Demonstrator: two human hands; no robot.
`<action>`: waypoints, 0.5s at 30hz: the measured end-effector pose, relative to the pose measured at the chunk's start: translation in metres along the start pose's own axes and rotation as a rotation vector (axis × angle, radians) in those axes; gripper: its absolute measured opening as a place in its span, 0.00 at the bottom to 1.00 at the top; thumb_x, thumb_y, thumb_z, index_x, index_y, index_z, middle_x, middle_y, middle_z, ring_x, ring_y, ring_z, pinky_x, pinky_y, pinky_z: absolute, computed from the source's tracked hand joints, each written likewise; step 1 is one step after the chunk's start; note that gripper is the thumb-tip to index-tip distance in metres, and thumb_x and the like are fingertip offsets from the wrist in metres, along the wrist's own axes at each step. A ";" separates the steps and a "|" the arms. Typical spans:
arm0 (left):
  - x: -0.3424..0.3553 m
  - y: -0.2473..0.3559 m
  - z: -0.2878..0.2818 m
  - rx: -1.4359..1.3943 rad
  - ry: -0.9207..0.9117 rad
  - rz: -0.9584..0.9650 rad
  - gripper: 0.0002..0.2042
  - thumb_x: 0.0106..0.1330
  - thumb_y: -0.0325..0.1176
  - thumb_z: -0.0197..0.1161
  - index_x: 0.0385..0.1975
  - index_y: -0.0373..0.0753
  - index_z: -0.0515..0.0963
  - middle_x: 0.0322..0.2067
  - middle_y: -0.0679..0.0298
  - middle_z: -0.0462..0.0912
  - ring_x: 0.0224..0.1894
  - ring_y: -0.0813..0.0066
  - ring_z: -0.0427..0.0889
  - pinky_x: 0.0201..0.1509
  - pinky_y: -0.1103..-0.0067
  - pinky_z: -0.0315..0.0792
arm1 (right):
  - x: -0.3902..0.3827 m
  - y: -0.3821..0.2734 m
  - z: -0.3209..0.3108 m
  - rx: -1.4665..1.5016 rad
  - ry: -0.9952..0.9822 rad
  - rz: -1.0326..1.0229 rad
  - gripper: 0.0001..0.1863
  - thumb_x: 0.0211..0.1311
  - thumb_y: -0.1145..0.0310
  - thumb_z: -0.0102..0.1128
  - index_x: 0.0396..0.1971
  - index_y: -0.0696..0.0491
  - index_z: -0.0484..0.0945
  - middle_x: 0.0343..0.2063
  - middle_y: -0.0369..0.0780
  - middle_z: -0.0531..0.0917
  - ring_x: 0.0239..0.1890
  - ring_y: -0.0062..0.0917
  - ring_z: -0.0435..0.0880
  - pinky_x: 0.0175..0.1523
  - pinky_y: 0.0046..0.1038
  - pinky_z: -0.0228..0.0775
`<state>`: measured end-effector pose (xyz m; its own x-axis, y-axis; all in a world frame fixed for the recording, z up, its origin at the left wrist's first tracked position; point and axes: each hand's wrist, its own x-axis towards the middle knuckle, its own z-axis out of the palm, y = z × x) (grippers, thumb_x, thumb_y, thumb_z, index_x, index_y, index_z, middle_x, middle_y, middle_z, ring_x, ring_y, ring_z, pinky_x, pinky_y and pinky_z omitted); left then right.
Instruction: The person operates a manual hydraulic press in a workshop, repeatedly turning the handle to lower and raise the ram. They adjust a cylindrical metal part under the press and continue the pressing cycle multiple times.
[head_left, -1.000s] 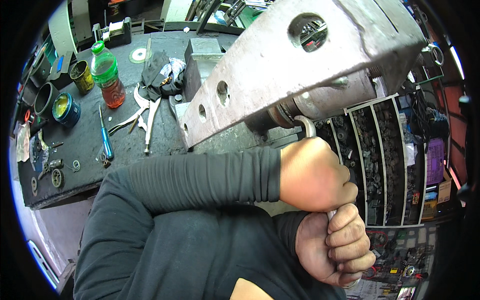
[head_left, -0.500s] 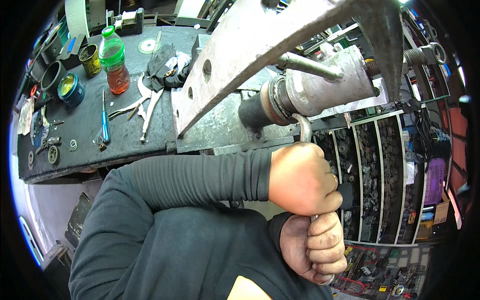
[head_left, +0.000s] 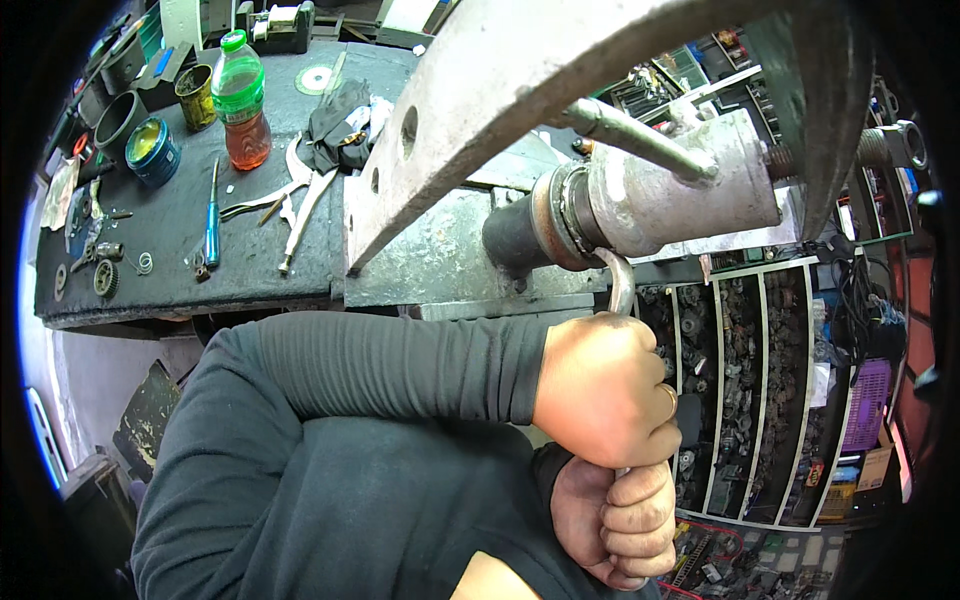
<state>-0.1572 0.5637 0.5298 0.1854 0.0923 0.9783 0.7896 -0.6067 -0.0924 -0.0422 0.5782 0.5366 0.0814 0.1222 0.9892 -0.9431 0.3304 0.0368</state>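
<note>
My left hand (head_left: pixel 603 392), with a ring on one finger, is closed round a bent steel bar (head_left: pixel 622 290). Just below it my right hand (head_left: pixel 622 522) is closed in a fist on the same bar, which shows briefly between the hands. The bar's curved upper end meets the underside of a rusty collar (head_left: pixel 558 218) on a grey metal cylinder (head_left: pixel 665 190). A black round piece (head_left: pixel 508 238) sits at the collar's left. The bar's lower end is hidden in my right hand.
A heavy metal arm with holes (head_left: pixel 440 140) slants over the dark workbench (head_left: pixel 150 270). Locking pliers (head_left: pixel 297 220), a blue screwdriver (head_left: pixel 212 225), a bottle (head_left: pixel 243 110) and open tins lie or stand there. Shelves of small parts (head_left: pixel 735 390) and a purple basket (head_left: pixel 865 400) are at right.
The view has shifted a little, so bench and cylinder sit differently in the picture. Both hands are slightly lower and further left relative to the cylinder, still gripping the bar.
</note>
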 end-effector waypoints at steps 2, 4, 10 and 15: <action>0.000 0.000 -0.001 0.002 0.004 -0.019 0.10 0.46 0.36 0.65 0.14 0.47 0.68 0.15 0.75 0.66 0.16 0.81 0.67 0.17 0.79 0.54 | 0.000 -0.002 0.008 -0.069 0.051 0.057 0.18 0.67 0.53 0.44 0.18 0.44 0.63 0.11 0.28 0.58 0.12 0.17 0.54 0.23 0.23 0.49; 0.006 -0.001 -0.002 -0.033 0.035 -0.021 0.11 0.45 0.36 0.65 0.13 0.47 0.67 0.15 0.75 0.65 0.15 0.81 0.67 0.17 0.79 0.53 | 0.009 -0.005 0.007 -0.106 -0.003 0.073 0.18 0.68 0.53 0.44 0.18 0.44 0.63 0.11 0.28 0.59 0.13 0.17 0.55 0.24 0.23 0.50; 0.008 0.000 -0.003 -0.044 0.070 -0.027 0.12 0.44 0.35 0.65 0.12 0.47 0.66 0.14 0.74 0.65 0.15 0.80 0.66 0.17 0.78 0.53 | 0.015 -0.002 0.003 -0.076 -0.143 0.063 0.17 0.68 0.53 0.44 0.18 0.43 0.64 0.12 0.29 0.61 0.15 0.18 0.57 0.25 0.24 0.52; 0.010 0.001 0.000 0.008 0.074 -0.032 0.11 0.42 0.35 0.64 0.12 0.47 0.65 0.14 0.74 0.64 0.15 0.79 0.67 0.17 0.78 0.55 | 0.018 -0.008 0.003 -0.136 -0.153 0.103 0.18 0.68 0.55 0.43 0.18 0.44 0.64 0.12 0.29 0.60 0.14 0.19 0.56 0.26 0.25 0.51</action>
<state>-0.1547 0.5642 0.5394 0.1166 0.0523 0.9918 0.7988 -0.5983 -0.0623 -0.0344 0.5746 0.5541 -0.0721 0.0220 0.9972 -0.8908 0.4484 -0.0743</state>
